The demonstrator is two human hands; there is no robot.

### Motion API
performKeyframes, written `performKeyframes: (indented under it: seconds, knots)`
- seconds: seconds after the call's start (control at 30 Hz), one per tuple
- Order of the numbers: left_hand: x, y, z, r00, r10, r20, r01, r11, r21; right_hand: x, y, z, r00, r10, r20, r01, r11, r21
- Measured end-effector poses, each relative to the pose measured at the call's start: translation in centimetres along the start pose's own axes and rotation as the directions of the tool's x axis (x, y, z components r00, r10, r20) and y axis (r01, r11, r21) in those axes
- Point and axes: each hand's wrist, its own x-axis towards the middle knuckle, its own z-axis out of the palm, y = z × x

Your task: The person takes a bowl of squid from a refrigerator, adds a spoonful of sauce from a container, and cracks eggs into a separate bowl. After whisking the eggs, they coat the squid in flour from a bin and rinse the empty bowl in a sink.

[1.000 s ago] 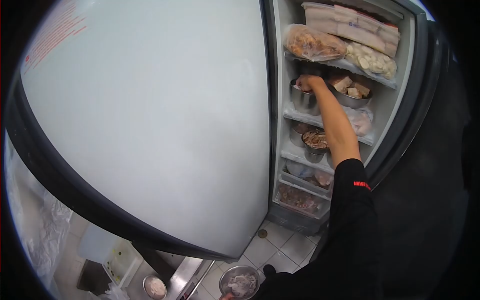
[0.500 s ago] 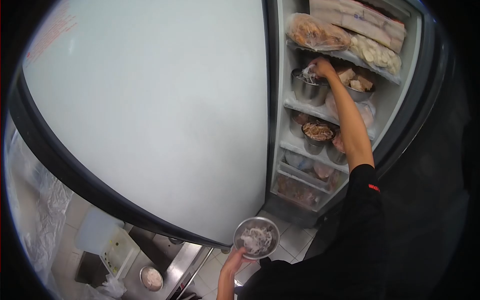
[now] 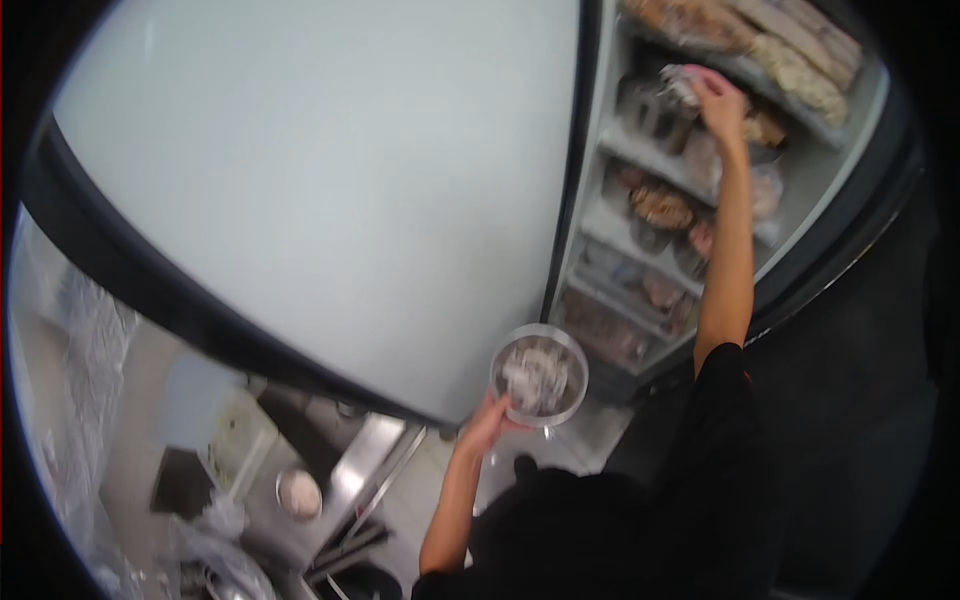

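My left hand (image 3: 486,424) grips the near rim of a round metal bowl (image 3: 582,378), held low beside the fridge door. Inside the bowl lies a heap of pale, greyish-white food strips (image 3: 536,378). My right hand (image 3: 718,100) reaches into the open fridge, its fingers closed around a clump of similar pale strips (image 3: 680,86). That clump is just above a deep metal pot (image 3: 650,118) on the upper shelf, overlapping its rim in this view. Behind my right wrist, a container of light brown chunks (image 3: 765,128) is partly hidden.
The big white fridge door (image 3: 330,190) stands open on the left. Bagged food (image 3: 700,22) fills the top shelf; lower shelves hold a pot of brown pieces (image 3: 660,206) and bags. At lower left, a steel counter carries a small bowl (image 3: 299,494) and a white tray (image 3: 240,440).
My right hand has lifted slightly out of the pot with pale strips in its fingers. The bowl in my left hand has risen toward the fridge. The whole view has shifted and blurred.
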Motion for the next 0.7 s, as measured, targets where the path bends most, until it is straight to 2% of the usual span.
performKeyframes:
  seconds: [0.03,0.1,0.17,0.2,0.23,0.27,0.3,0.33,0.43,0.47,0.57,0.6,0.63,0.7]
  knots:
    - [0.0,0.9,0.4,0.999,-0.041,-0.029,0.041,0.999,-0.009,-3.2,-3.4,0.4,0.999,-0.011,0.035,0.006,0.99,0.144]
    - [-0.2,2.3,1.4,0.997,0.033,0.064,-0.033,0.999,-0.005,-10.7,-9.8,1.9,0.987,0.006,0.159,-0.03,0.989,0.146]
    - [-0.5,1.7,1.4,1.0,0.027,0.005,-0.027,1.0,0.008,-20.1,-12.7,4.3,0.94,0.037,0.338,-0.103,0.978,0.181]
    - [-0.9,1.0,1.6,1.0,0.012,-0.005,-0.012,1.0,-0.007,-24.6,-13.6,5.5,0.879,0.095,0.467,-0.137,0.989,0.057]
    - [-1.3,0.4,1.7,1.0,-0.002,-0.015,0.002,1.0,-0.024,-28.3,-14.3,6.4,0.731,0.149,0.666,-0.119,0.989,-0.091]
    - [-1.7,0.3,1.9,1.0,-0.002,-0.022,0.001,0.999,-0.038,-32.1,-13.1,7.7,0.605,0.084,0.792,-0.021,0.996,-0.09]
    - [-2.3,0.4,2.1,1.0,-0.004,-0.017,0.004,0.999,-0.04,-35.2,-12.4,9.0,0.463,0.112,0.879,-0.073,0.993,-0.088]
    - [-3.4,1.2,2.0,1.0,0.002,-0.01,-0.003,0.999,-0.04,-37.1,-13.1,10.2,0.453,0.069,0.889,0.084,0.989,-0.119]
    - [-7.6,-0.5,0.2,0.998,-0.012,-0.056,0.009,0.999,-0.048,-39.0,-19.0,11.5,0.44,0.228,0.869,0.075,0.954,-0.289]
    - [-9.4,-1.3,-0.6,0.995,-0.005,-0.096,0.0,0.998,-0.056,-39.7,-21.1,12.0,0.443,0.175,0.879,0.123,0.96,-0.253]
    - [-15.2,-2.1,-3.3,0.988,0.096,-0.118,-0.114,0.98,-0.16,-41.5,-27.7,15.9,0.281,-0.1,0.954,0.155,0.986,0.058]
    - [-17.7,-2.4,-3.6,0.976,0.151,-0.158,-0.172,0.977,-0.13,-42.5,-30.4,17.4,0.225,-0.268,0.937,0.189,0.955,0.228]
    - [-19.9,-3.1,-3.8,0.958,0.18,-0.222,-0.217,0.963,-0.158,-43.2,-31.7,19.6,0.192,-0.396,0.898,0.286,0.898,0.335]
    - [-25.5,-4.0,-5.5,0.918,0.235,-0.318,-0.307,0.931,-0.198,-46.0,-34.9,25.7,0.128,-0.625,0.77,0.462,0.724,0.512]
